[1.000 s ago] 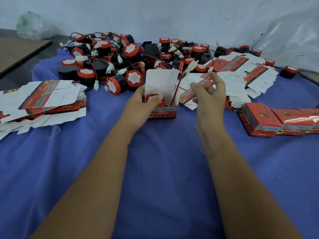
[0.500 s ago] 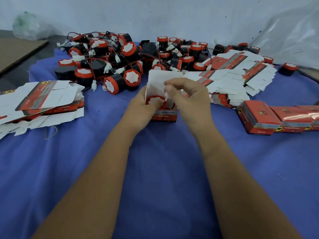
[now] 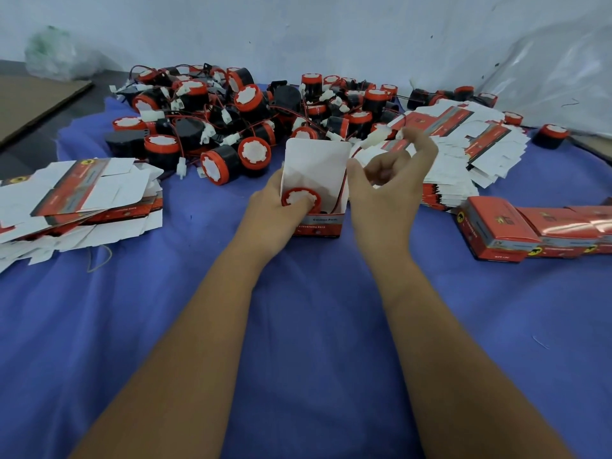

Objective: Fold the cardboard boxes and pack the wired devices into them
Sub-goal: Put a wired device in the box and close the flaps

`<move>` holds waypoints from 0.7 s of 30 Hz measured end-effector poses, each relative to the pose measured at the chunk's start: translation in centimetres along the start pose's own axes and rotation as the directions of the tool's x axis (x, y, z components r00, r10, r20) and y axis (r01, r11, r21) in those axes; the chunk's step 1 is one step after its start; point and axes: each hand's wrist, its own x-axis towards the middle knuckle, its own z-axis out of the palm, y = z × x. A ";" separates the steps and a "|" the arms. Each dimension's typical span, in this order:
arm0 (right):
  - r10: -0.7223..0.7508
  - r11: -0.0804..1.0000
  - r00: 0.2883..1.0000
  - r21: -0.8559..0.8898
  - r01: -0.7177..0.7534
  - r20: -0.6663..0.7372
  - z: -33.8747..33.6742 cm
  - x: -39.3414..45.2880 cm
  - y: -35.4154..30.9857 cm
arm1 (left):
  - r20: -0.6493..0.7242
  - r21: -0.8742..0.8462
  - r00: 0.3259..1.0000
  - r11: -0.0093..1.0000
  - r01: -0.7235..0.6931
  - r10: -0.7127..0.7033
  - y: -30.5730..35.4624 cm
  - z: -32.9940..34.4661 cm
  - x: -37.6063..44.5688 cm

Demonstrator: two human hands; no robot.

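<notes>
From the head camera, your left hand [image 3: 271, 207] is wrapped round the left side of the open box [image 3: 318, 207], which stands upright on the blue cloth [image 3: 298, 326] covering the bench. Your left thumb presses on the red-and-white face of the device [image 3: 300, 199] that sits down inside the box, so those fingers are closed on the box and device together. The white lid flap [image 3: 316, 160] stands up at the back of the box, open.

Your right hand [image 3: 387, 190] hovers just to the right of the box, the heel close to its right wall. Its fingers [image 3: 424, 147] are curled and pinched on the white connector [image 3: 376, 138], held up above the box's far right corner. A thin red wire [image 3: 341, 193] runs along the inside of the box's right wall; the connector itself is blurred.

Behind the box lies the heap of loose devices [image 3: 251, 120], black and red with tangled wires. A stack of flat box blanks [image 3: 79, 197] lies to your left, and a second stack of blanks [image 3: 470, 140] lies at the far right, partly behind your right hand. The closed boxes [image 3: 530, 230] lie in a row along the right edge.
</notes>
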 end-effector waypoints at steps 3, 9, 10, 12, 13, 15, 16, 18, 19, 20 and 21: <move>0.141 0.978 0.984 0.139 -0.156 0.110 -0.6 0.7 0.0 | -0.005 0.014 1.000 1.000 0.006 -0.006 0.0 0.0 0.0; 0.132 0.967 0.891 0.141 -0.213 0.435 -0.8 0.9 -1.2 | -0.013 0.028 1.000 0.999 0.021 -0.020 0.0 0.0 0.1; 0.157 0.971 0.894 0.101 -0.218 0.421 -0.6 0.8 -1.1 | -0.012 0.019 1.000 1.000 0.019 -0.019 0.0 0.1 0.1; 0.118 0.993 0.935 -0.046 -0.109 0.335 -0.2 0.7 -0.5 | -0.004 -0.003 1.000 1.000 0.008 -0.008 0.1 0.1 0.0; 0.077 0.990 0.947 -0.136 -0.036 0.311 -0.1 0.7 -0.1 | 0.000 -0.009 1.000 1.000 0.001 -0.001 0.1 0.1 -0.1; -0.008 0.952 0.950 -0.288 0.102 0.312 -0.1 0.5 0.5 | 0.002 -0.008 1.000 1.000 -0.008 0.008 0.2 0.1 -0.1; -0.079 0.919 0.946 -0.346 0.192 0.314 -0.1 0.4 0.7 | -0.001 -0.008 1.000 1.000 -0.009 0.009 0.2 0.1 -0.1; -0.270 0.810 0.906 -0.431 0.397 0.326 -0.5 0.5 1.0 | -0.013 -0.003 1.000 1.000 -0.012 0.012 0.1 0.2 -0.1; -0.327 0.745 0.873 -0.470 0.474 0.363 -0.8 0.6 1.2 | -0.020 0.006 1.000 1.000 -0.015 0.015 0.1 0.2 -0.1; -0.334 0.693 0.846 -0.501 0.519 0.415 -1.0 0.7 1.5 | -0.028 0.020 0.999 1.000 -0.020 0.021 0.0 0.2 -0.1; -0.319 0.661 0.834 -0.524 0.537 0.451 -1.1 0.8 1.7 | -0.034 0.037 0.999 0.999 -0.024 0.025 -0.1 0.2 -0.1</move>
